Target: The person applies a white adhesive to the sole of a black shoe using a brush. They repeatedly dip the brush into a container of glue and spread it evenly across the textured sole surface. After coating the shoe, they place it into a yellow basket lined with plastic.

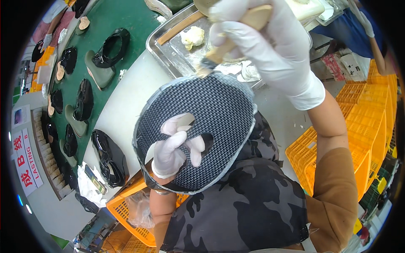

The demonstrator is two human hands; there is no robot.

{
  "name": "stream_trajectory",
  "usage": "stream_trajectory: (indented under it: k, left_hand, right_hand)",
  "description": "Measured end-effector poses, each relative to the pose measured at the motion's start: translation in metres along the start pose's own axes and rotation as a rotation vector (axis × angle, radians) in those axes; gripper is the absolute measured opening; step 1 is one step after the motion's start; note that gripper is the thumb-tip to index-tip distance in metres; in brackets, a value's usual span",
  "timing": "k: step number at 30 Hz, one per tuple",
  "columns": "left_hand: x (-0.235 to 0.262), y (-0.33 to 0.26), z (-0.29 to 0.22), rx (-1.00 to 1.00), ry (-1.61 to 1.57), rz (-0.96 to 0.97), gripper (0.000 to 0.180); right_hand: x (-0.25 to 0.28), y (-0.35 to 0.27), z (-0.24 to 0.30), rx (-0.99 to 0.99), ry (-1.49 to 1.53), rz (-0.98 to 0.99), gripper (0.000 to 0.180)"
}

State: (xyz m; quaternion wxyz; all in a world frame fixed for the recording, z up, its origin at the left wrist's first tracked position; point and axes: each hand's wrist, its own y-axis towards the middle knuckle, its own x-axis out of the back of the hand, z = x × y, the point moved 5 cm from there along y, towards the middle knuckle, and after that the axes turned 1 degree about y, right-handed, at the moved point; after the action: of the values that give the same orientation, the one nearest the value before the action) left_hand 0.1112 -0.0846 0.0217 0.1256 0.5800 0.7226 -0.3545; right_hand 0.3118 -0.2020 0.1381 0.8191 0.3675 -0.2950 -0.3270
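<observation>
In my gloved right hand (pixel 274 55) is a brush (pixel 219 52) with a wooden handle. Its bristle tip meets the upper rim of a rounded, dark mesh piece (pixel 190 101), which looks like a shoe upper seen from its lining side. This piece has a pale edge and openings in its middle. My gloved left hand (pixel 168 156) grips it from the lower left, and white fingertips show through and around the openings. Beyond the brush stands a metal tray (pixel 158 50) with a crumpled pale yellow lump (pixel 193 38) and a wooden strip (pixel 179 28).
A white table edge (pixel 126 88) curves beside a green work surface (pixel 130 14) carrying several black shoe uppers and greenish lasts. One glossy black upper (pixel 109 156) lies close on my left. Orange crates (pixel 354 122) stack up on the right. Other people work at the far left and right.
</observation>
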Motion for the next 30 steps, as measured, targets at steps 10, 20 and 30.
stream_trajectory:
  k: [10,20,30]
  left_hand:
    - [0.024,-0.001,-0.010,-0.315,0.007,-0.154,0.052]
    - [0.071,0.051,-0.054,-0.719,0.153,-0.384,0.049]
    - [0.123,0.051,-0.074,-0.574,0.103,-0.405,0.047]
  right_hand:
    - [0.042,0.000,0.006,-0.308,0.012,-0.249,0.014]
    - [0.094,0.055,-0.050,-0.450,-0.099,-0.236,0.018]
    - [0.077,0.052,-0.060,-0.516,-0.131,-0.197,0.016]
